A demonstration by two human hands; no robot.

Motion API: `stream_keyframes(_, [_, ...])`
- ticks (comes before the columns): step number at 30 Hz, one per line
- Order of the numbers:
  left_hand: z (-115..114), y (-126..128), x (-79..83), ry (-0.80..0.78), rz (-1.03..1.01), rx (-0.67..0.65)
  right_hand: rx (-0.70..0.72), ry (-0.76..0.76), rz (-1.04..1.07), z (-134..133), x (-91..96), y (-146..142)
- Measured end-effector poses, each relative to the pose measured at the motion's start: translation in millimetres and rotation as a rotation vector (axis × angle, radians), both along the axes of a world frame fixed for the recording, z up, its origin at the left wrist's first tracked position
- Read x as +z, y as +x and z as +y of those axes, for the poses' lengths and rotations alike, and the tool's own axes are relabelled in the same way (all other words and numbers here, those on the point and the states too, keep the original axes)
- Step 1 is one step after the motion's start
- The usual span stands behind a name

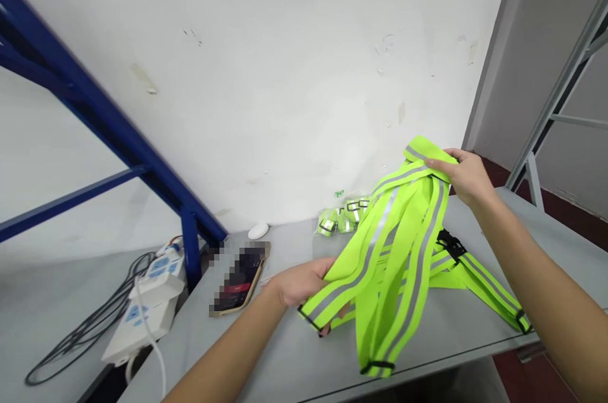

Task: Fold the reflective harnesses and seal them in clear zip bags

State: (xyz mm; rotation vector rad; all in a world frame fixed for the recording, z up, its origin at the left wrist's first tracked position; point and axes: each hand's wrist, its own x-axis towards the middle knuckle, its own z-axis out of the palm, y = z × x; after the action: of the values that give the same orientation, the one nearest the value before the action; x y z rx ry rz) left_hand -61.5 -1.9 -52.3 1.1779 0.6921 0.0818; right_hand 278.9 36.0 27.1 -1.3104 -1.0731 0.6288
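The grey bench (294, 352) fills the lower middle of the frame. Above it, centre right, I hold the yellow reflective vest (403, 244) half lifted, with its far straps lying on the bench. My right hand (463, 178) is closed on the top fold and my left hand (299, 282) grips a lower strap end. Taut, parallel straps should avoid tangles, I judge. A phone (240, 279) lies lower left.

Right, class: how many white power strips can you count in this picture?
2. The upper power strip lies beside the blue rack post. The lower power strip lies just in front of it, left of the phone. Others may be hidden out of frame.
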Motion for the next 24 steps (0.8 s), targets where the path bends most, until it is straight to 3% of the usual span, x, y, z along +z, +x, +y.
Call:
stream_keyframes(3, [-0.1, -25.0, -4.3, 0.042, 0.112, -0.121, 0.02, -0.08, -0.075, -2.4, -33.6, 3.3])
stream_keyframes(6, [3.8, -47.7, -11.2, 0.155, 0.256, -0.162, -0.02, -0.16, -0.177, -6.2, -73.0, 1.1])
stream_keyframes(8, [5.5, -61.7, -12.7, 0.202, 0.316, -0.138, -0.048, -0.187, -0.219, -8.1, -95.2, -1.5])
stream_keyframes(11, [5.6, -75.6, -6.4, 0.325, 0.357, 0.011, -0.1, -0.205, -0.289, -7.2, -117.5, -5.9])
stream_keyframes(14, [1.4, -72.9, 0.2, 0.574, 0.448, 0.236, -0.146, -0.205, -0.336, -2.9, -128.9, -10.6])
stream_keyframes(16, [-4.9, -61.1, -4.6, 0.76, 0.526, 0.314, -0.165, -0.196, -0.345, -0.5, -133.2, -13.1])
stream_keyframes(20, [-22.2, -30.2, -38.7, 1.115, 0.697, 0.207, -0.194, -0.174, -0.324, 0.0, -138.8, -13.2])
stream_keyframes(24, [-30.4, -20.3, -66.6, 1.239, 0.756, 0.198, -0.237, -0.158, -0.314, -0.6, -140.3, -6.4])
